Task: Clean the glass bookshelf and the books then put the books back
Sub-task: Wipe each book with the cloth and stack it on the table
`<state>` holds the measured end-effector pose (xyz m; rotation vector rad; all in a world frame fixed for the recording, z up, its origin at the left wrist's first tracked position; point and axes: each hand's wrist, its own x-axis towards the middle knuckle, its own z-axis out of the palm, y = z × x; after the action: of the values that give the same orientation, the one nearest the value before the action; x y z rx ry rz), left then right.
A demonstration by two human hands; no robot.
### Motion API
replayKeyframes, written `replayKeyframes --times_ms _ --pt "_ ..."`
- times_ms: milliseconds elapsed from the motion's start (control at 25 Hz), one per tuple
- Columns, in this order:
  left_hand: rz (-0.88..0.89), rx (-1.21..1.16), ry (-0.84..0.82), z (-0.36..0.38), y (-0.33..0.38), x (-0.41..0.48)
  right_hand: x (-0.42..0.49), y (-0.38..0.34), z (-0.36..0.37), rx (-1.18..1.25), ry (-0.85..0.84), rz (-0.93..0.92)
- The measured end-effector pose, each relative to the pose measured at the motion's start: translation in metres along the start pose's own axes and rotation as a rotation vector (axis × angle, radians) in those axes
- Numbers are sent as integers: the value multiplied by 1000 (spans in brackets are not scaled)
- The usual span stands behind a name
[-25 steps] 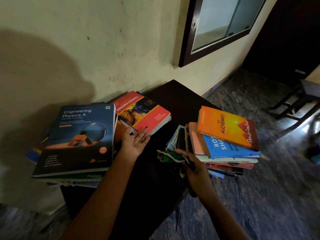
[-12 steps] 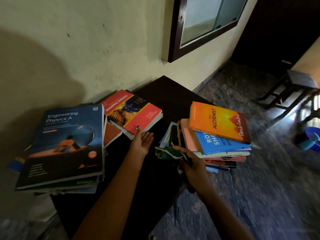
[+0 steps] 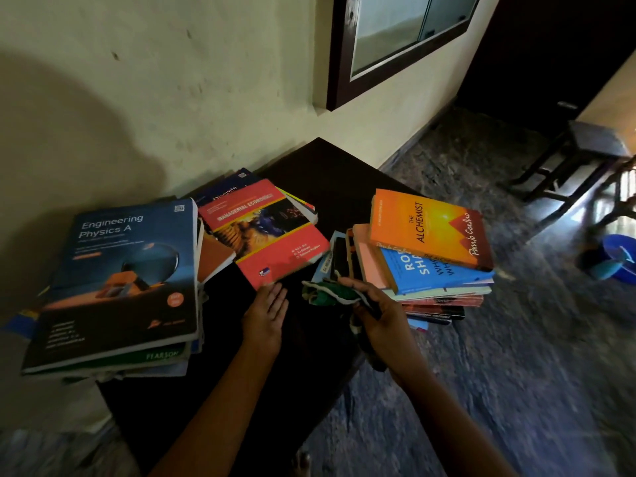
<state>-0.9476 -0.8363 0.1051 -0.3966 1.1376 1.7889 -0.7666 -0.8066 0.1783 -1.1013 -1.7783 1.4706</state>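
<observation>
Three piles of books lie on a dark table [image 3: 339, 173] set against the wall. At its left edge, the Engineering Physics A textbook [image 3: 127, 270] tops a stack that overhangs the table's side. Toward the back edge, the red Managerial Economics book [image 3: 265, 232] lies on a dark book marked Discrete [image 3: 223, 193], with an orange-covered book [image 3: 214, 257] just left of it. The left hand [image 3: 265, 316] lies flat over the table's middle, fingers straight and together, holding nothing; its fingertips reach the red book's near corner, though contact cannot be told. Just beside it, the right hand [image 3: 382, 327] curls its fingers and thumb round a bunched green and white cloth [image 3: 328, 293], at the near side of the third pile. That pile sits at the right edge, topped by The Alchemist [image 3: 430, 228] over a blue book [image 3: 425, 274]. High on the wall hangs a dark-framed glass panel [image 3: 395, 36]. On the floor far right are a stool [image 3: 585, 146] and a blue tub [image 3: 619, 258].
</observation>
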Motion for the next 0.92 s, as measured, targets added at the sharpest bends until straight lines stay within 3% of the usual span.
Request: replayKeyframes --times_ms 240,400,720,920 --pt "27 27 -19 49 13 10 -2 -11 9 30 -43 -30" --pt "173 -38 -189 53 44 -16 -4 -27 1 32 -43 -165" --pt "26 -40 -243 -72 18 -121 -50 -58 3 73 -365 -461" --pt "-1 -69 -104 -151 -21 -156 -70 -35 33 22 -456 -314"
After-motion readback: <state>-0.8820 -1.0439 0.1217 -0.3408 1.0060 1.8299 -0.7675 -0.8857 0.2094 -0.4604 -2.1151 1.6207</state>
